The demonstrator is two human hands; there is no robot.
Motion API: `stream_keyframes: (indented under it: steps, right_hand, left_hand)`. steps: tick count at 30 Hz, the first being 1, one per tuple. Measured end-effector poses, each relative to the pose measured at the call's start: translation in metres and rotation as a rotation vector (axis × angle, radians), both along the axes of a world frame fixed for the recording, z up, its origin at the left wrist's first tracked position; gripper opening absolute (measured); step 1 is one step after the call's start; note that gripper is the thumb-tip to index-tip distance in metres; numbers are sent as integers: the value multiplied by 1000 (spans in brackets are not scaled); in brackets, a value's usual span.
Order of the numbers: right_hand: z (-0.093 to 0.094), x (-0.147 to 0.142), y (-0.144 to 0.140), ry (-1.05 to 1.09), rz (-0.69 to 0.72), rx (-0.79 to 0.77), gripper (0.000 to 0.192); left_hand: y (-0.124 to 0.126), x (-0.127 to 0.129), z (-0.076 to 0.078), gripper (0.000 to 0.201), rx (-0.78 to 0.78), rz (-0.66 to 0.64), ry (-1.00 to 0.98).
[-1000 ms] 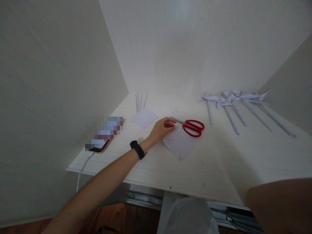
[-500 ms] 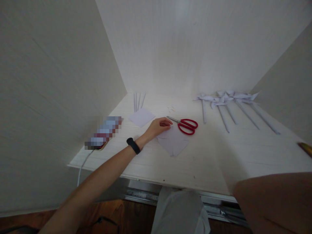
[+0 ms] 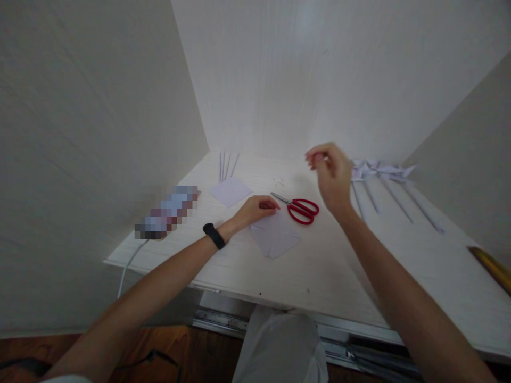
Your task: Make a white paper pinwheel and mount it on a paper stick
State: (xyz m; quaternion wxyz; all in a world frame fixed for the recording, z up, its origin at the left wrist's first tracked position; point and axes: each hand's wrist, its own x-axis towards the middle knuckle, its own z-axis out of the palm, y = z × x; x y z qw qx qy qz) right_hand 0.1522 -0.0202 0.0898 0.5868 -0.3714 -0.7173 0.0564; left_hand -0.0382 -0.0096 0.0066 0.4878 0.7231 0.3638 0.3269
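Paper sheet (image 3: 275,239) unmarked, left hand (image 3: 255,207) touching

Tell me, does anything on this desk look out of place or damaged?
Nothing stands out. The red scissors lie flat beside the cut paper square under the left hand; the paper pinwheels lie in a row behind the raised right hand.

A white wood-grain desk (image 3: 359,276) sits boxed by pale walls (image 3: 80,133) above brown floor (image 3: 167,346).
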Motion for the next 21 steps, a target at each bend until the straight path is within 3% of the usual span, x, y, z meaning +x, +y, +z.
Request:
stream_keyframes:
  steps: [6, 9, 12, 17, 21]
  right_hand:
    - [-46, -18, -1, -348, 113, -120, 12]
    - [-60, -13, -3, -501, 133, -173, 21]
    - [-66, -7, -2, -577, 149, -204, 26]
    - [-64, -5, 1, -537, 206, -218, 6]
    - [-62, -5, 2, -486, 227, -260, 4]
  left_hand:
    - [6, 1, -9, 19, 15, 16, -80]
    - [8, 2, -10, 21, 22, 24, -101]
    - [5, 2, -7, 23, 29, 39, -104]
    - [2, 2, -3, 27, 43, 58, -122]
    - [2, 2, -4, 33, 62, 45, -131]
